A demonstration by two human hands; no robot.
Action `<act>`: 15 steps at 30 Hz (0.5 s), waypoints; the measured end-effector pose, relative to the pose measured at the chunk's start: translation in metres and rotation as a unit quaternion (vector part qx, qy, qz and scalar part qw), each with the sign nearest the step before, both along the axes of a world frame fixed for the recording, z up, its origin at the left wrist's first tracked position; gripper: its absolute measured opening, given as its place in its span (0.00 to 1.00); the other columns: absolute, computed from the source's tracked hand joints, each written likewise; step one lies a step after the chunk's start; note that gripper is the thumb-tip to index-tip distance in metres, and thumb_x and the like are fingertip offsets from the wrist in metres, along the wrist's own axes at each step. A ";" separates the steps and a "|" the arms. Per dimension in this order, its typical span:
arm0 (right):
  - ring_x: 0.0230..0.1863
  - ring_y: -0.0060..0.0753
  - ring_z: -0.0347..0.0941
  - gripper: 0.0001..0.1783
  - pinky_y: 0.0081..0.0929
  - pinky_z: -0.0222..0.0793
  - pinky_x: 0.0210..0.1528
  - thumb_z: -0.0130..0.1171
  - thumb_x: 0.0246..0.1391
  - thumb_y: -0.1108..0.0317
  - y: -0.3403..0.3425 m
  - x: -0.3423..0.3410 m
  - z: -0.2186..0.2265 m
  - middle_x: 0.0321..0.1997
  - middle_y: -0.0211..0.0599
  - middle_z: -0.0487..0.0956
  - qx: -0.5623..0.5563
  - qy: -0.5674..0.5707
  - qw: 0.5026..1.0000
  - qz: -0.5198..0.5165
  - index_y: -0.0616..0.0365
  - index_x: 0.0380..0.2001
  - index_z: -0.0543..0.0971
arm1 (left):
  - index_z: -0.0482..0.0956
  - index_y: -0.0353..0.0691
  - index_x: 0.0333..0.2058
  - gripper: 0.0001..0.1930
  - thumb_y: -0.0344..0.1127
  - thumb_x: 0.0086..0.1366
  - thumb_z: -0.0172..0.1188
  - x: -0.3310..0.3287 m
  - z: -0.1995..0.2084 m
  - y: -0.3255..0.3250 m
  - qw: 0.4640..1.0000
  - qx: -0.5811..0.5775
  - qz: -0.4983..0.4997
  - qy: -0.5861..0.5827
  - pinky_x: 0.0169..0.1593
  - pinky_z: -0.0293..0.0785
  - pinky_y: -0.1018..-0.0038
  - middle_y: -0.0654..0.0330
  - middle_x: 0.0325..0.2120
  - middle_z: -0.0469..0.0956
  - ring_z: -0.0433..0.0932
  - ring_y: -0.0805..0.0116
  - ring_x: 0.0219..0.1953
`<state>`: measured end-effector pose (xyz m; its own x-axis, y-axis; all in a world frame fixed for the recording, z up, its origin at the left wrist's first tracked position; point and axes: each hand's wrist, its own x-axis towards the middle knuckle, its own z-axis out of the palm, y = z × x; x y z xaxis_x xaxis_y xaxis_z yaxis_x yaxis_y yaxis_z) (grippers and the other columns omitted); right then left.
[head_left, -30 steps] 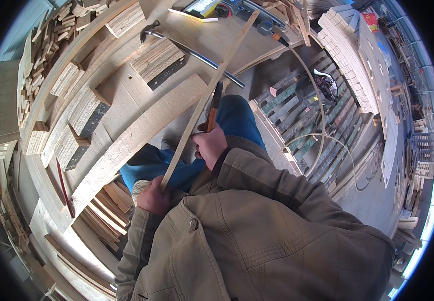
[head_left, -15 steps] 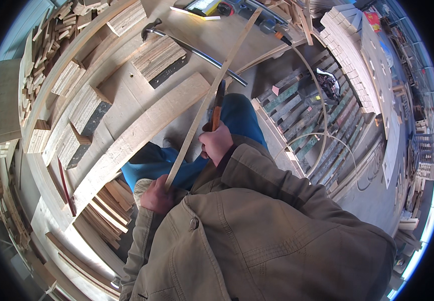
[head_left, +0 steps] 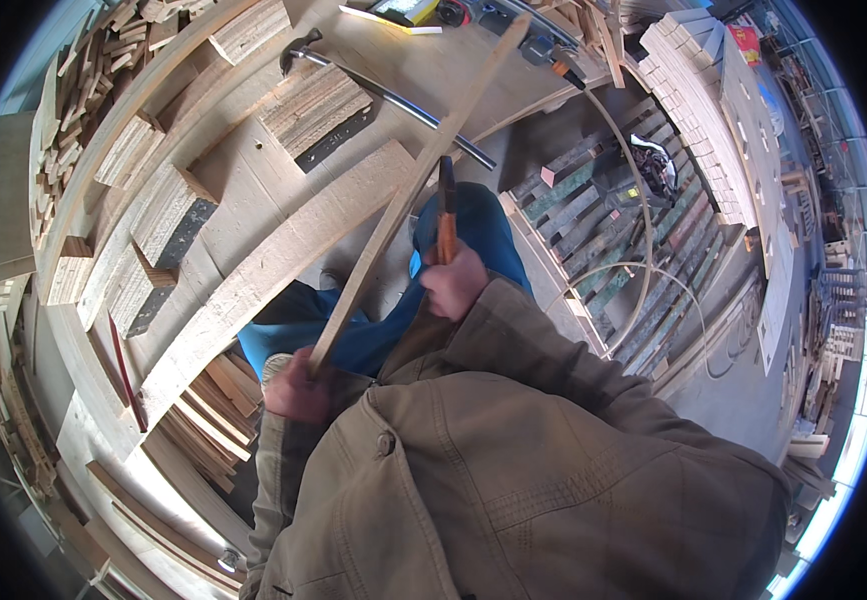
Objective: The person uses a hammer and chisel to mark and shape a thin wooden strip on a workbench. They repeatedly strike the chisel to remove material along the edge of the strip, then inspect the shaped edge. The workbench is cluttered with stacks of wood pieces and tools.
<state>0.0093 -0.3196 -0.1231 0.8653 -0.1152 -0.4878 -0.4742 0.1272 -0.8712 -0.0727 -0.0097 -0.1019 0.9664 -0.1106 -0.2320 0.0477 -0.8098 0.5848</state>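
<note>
My left hand (head_left: pixel 298 388), low in front of my jacket, is closed around the near end of a long thin wooden strip (head_left: pixel 383 225). The strip slants up and away to the right, above the bench. My right hand (head_left: pixel 455 284) is closed on the orange-brown wooden handle of a tool (head_left: pixel 446 210) whose far part is narrow and dark. That tool points away from me, just right of the strip, and the right hand is apart from the wood. The exact kind of tool cannot be made out. Both hands are slightly blurred.
A curved wooden board (head_left: pixel 273 245) lies beyond my knees. A claw hammer (head_left: pixel 383 95) rests on the bench beside laminated wood blocks (head_left: pixel 315 108). On the right are a slatted pallet (head_left: pixel 613 230), a looping hose (head_left: pixel 650 240) and stacked timber (head_left: pixel 698 110).
My right hand and its tool have shifted right, away from the strip. The strip has rolled to show a wider face, and my left hand has moved slightly left.
</note>
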 end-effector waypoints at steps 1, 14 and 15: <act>0.14 0.31 0.65 0.14 0.35 0.60 0.15 0.60 0.46 0.81 -0.016 -0.007 0.001 0.21 0.31 0.68 -0.164 -0.076 0.984 -0.003 0.53 0.34 0.71 | 0.81 0.52 0.46 0.14 0.40 0.62 0.69 0.007 0.003 0.016 0.998 0.042 0.002 -0.046 0.35 0.79 0.53 0.54 0.32 0.84 0.85 0.46 0.34; 0.21 0.26 0.70 0.16 0.26 0.68 0.26 0.59 0.49 0.77 -0.046 -0.025 0.014 0.27 0.34 0.71 0.036 0.059 0.997 0.044 0.62 0.43 0.72 | 0.85 0.51 0.44 0.15 0.42 0.58 0.70 -0.004 0.009 0.041 0.996 0.071 0.050 0.003 0.39 0.80 0.50 0.48 0.31 0.85 0.84 0.41 0.36; 0.22 0.27 0.71 0.16 0.25 0.68 0.28 0.59 0.49 0.77 -0.045 -0.023 0.015 0.28 0.35 0.72 0.042 0.052 0.996 0.056 0.63 0.43 0.72 | 0.85 0.51 0.44 0.15 0.43 0.59 0.70 -0.003 0.011 0.039 0.996 0.069 0.050 0.004 0.39 0.80 0.50 0.48 0.31 0.85 0.84 0.41 0.36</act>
